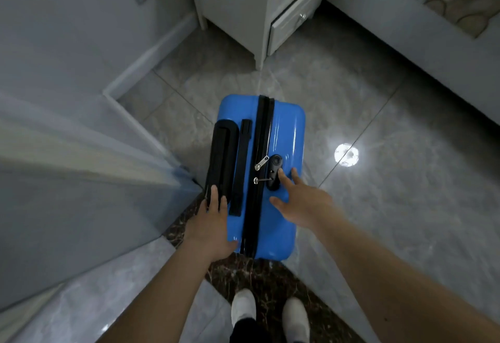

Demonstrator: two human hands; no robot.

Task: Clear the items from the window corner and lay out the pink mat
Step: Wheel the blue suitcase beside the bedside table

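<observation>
A: Item 1, the blue suitcase (286, 137). Where do you have it?

B: Centre of the frame, standing upright on the grey tiled floor (392, 180), its top face toward you. 1 black zip band (263, 137) runs down the middle of that face, 2 metal pullers beside the black lock (274, 172). The black handle housing (221, 153) sits along its left edge.

A: Item 2, your hands?

B: Your left hand (213, 220) lies flat on the case's lower left, fingers straight and together, tips on the handle housing. Your right hand (300, 202) is spread wide, fingers straight, tips touching the blue shell just beside the lock. Neither grips anything.

A: Item 3, surroundings?

B: 1 white nightstand (243, 12) at top centre, its lower drawer (295, 15) partly out. A pale bed edge (422, 53) crosses the upper right. A sheer curtain (81, 137) fills the left. 1 bright light reflection (346, 154) on the tiles right of the case. 2 white shoes (243, 307) at bottom centre, on a dark marbled strip (273, 275).
</observation>
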